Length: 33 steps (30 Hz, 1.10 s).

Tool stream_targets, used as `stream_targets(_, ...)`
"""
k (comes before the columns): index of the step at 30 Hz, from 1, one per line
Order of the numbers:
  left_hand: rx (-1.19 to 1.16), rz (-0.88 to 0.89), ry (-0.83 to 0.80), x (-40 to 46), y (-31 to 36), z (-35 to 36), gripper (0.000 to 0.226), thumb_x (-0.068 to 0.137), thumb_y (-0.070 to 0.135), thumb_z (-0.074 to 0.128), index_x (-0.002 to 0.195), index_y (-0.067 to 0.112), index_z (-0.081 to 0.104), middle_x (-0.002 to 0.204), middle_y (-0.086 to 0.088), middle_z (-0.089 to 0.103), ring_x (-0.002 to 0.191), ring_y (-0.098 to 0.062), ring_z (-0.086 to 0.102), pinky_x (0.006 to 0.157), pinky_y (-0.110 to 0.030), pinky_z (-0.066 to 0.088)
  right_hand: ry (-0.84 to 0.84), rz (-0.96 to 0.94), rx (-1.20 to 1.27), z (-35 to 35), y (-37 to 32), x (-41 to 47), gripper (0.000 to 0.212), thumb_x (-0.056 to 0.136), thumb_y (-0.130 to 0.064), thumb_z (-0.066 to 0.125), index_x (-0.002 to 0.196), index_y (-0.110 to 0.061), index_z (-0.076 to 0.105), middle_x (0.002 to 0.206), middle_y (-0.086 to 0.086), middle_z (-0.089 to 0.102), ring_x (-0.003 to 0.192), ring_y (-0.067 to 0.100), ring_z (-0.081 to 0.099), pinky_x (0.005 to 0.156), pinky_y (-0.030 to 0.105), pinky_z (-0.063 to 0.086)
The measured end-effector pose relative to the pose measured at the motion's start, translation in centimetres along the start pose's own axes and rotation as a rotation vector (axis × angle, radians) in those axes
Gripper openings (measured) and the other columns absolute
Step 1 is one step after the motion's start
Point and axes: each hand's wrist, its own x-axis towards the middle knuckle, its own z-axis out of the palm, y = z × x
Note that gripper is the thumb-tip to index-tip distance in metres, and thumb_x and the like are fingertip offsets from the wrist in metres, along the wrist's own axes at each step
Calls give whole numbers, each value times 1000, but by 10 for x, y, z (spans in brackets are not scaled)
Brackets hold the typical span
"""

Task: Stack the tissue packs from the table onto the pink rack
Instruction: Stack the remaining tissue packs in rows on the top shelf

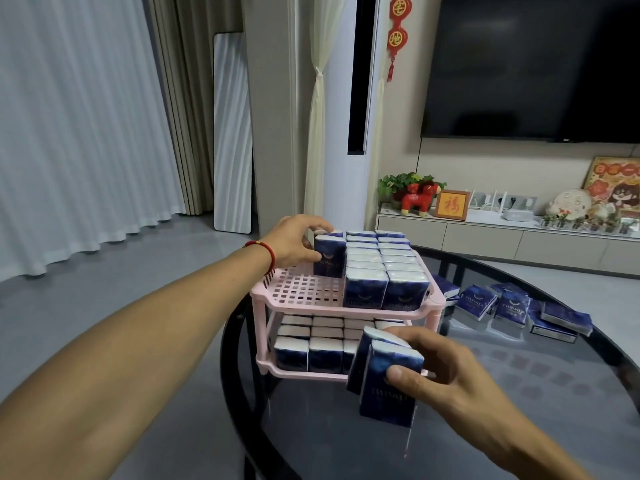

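Observation:
A pink two-tier rack (294, 289) stands on a round dark glass table (519, 393). Upright blue-and-white tissue packs fill its lower shelf (306, 353) and the right two rows of its top shelf (381, 265). My left hand (294, 242) grips one upright tissue pack (329, 256) at the back left of the top shelf. In front of the rack, above the table, my right hand (433, 365) holds two tissue packs (386, 379) pressed together. Several loose tissue packs (512, 306) lie on the table to the right of the rack.
The front left of the top shelf shows bare pink grid. A TV cabinet (485, 233) with ornaments and a wall-mounted TV (536, 64) stand behind the table. Curtains (79, 116) and a leaning mirror (232, 133) are at the left, over grey floor.

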Motion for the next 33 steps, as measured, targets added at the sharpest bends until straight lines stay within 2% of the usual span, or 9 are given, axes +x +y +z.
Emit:
stream_targets(6, -228, -53, 39, 6, -10, 16, 64, 89, 4, 75, 146, 21, 51, 108, -1, 66, 69, -7, 66, 53, -10, 49, -129, 19, 65, 2, -23, 7, 28, 88, -27, 75, 116, -26, 70, 119, 6, 73, 112, 22, 69, 93, 30, 54)
stream_targets(9, -225, -43, 18, 6, -12, 17, 63, 91, 2, 71, 148, 19, 50, 128, -22, 61, 63, -1, 64, 52, -8, 48, -138, 5, 42, -2, -47, 23, 35, 90, -25, 74, 124, -19, 67, 119, 6, 74, 112, 20, 70, 90, 30, 56)
stream_targets(13, -190, 15, -26, 13, -20, 7, 57, 90, 10, 75, 142, 24, 55, 118, 1, 61, 77, -7, 66, 54, -11, 50, -105, -43, -94, -16, -87, 68, 39, 89, -33, 64, 125, -17, 65, 112, 5, 76, 106, 21, 73, 89, 40, 61)
stream_targets(16, -143, 57, -20, 12, -28, 7, 56, 88, 27, 80, 139, 34, 58, 118, 5, 68, 89, -7, 66, 70, -16, 53, 1, -101, -198, -25, -98, 112, 45, 89, -38, 66, 128, -16, 63, 111, 8, 75, 104, 23, 72, 90, 48, 60)
stream_targets(20, -181, 82, 10, 10, -30, 13, 41, 90, 16, 77, 120, 41, 65, 108, 9, 68, 87, -1, 60, 69, -11, 42, 51, -91, -235, -29, -92, 163, 36, 96, -27, 69, 128, -15, 61, 115, 9, 74, 106, 22, 72, 93, 49, 59)
stream_targets(23, -216, 104, 10, 9, -31, 12, 38, 89, 9, 76, 102, 43, 66, 100, 11, 67, 85, -1, 60, 76, -20, 51, -18, -50, -247, -22, -84, 182, 33, 95, -24, 70, 125, -14, 61, 116, 11, 73, 106, 25, 72, 95, 49, 58)
stream_targets(26, -225, 70, 39, 9, -35, 13, 32, 87, 5, 75, 112, 26, 71, 90, 15, 64, 79, -1, 58, 83, -32, 57, -68, -7, -327, -13, -76, 192, 32, 91, -22, 75, 121, -16, 66, 113, 11, 73, 103, 25, 72, 94, 45, 59)
stream_targets(31, -275, 71, 67, 10, -38, 15, 44, 89, 10, 78, 113, 46, 68, 108, 7, 70, 83, -8, 63, 67, -17, 52, -39, 10, -604, -4, -76, 201, 38, 87, -14, 79, 122, -21, 64, 107, 8, 70, 90, 18, 69, 66, 19, 56)
stream_targets(33, -260, 49, 65, 10, -40, 16, 52, 90, 6, 76, 125, 43, 68, 111, 8, 70, 84, -7, 63, 69, -17, 53, -50, 71, -645, -8, -77, 205, 41, 85, -16, 81, 123, -22, 64, 104, 6, 72, 92, 22, 70, 75, 29, 58)
